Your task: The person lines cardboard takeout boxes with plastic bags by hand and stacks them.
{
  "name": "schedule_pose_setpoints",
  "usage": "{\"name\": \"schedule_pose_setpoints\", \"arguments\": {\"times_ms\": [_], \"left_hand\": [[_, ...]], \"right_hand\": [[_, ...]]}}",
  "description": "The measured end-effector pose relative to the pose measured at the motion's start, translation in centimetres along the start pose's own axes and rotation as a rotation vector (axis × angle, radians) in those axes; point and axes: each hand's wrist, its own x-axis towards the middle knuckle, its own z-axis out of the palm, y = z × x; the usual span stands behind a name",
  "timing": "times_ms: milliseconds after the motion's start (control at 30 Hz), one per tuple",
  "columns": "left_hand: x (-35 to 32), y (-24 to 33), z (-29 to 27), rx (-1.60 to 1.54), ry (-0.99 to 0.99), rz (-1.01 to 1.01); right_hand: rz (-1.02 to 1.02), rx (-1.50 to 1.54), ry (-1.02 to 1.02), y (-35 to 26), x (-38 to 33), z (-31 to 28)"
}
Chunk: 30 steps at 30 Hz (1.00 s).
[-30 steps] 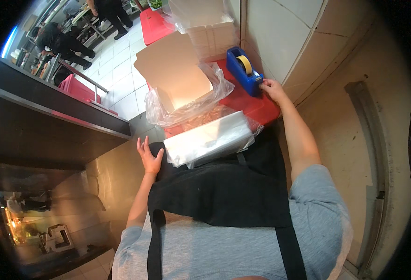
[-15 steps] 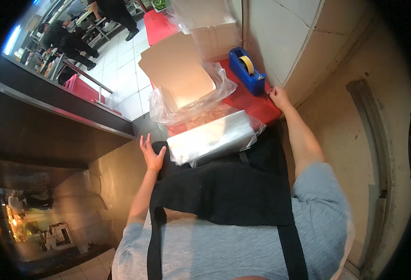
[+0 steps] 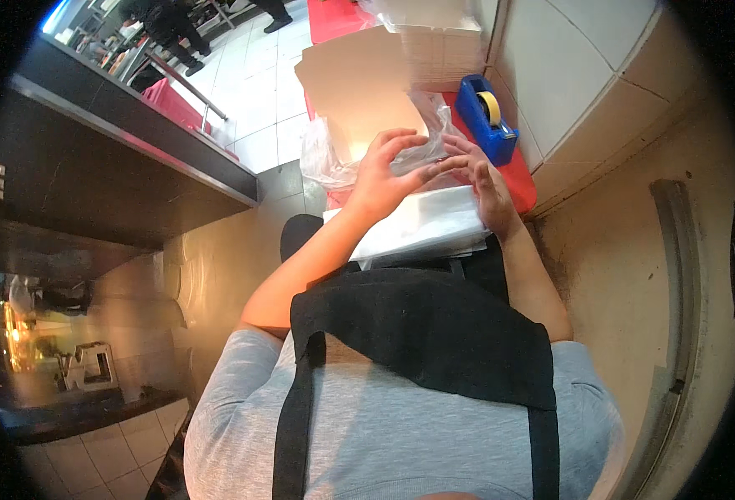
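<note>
My left hand (image 3: 386, 172) reaches across to the right over a stack of clear plastic bags (image 3: 417, 223), its fingers spread and thumb stretched toward my other hand. My right hand (image 3: 490, 188) meets it there with fingers bent inward. A tiny dark reddish spot shows at the fingertips, too small to name. Beyond the hands a cardboard box (image 3: 355, 79) with a raised flap sits in a crumpled clear plastic bag (image 3: 327, 158). Just past my right hand stands a blue tape dispenser (image 3: 497, 147) with a yellowish roll.
A red surface (image 3: 522, 187) lies under these things, beside a tiled wall (image 3: 588, 108) on the right. Another white box (image 3: 442, 50) stands behind. At left is a dark counter (image 3: 117, 158); people in dark clothes (image 3: 167, 29) stand farther off on the white tiled floor.
My left hand has swung right from beside the bag stack to over it. My right hand has left the corner by the tape dispenser and come inward to meet it. The view has shifted.
</note>
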Motion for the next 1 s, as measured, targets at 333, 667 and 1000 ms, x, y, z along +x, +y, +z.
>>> {"name": "schedule_pose_setpoints", "arguments": {"times_ms": [333,667,1000], "left_hand": [[-0.4,4.1,-2.5,0.192,0.203,0.452],[0.2,3.5,-6.1,-0.612,-0.050,-0.310],[-0.3,3.1,-6.8,-0.308,0.031,-0.098]], "right_hand": [[0.657,1.024,0.190,2.7,0.4,3.0],[-0.668,-0.689,0.063,-0.6,5.6,1.5],[-0.352,-0.307,0.085,-2.3,5.2,4.8]]}}
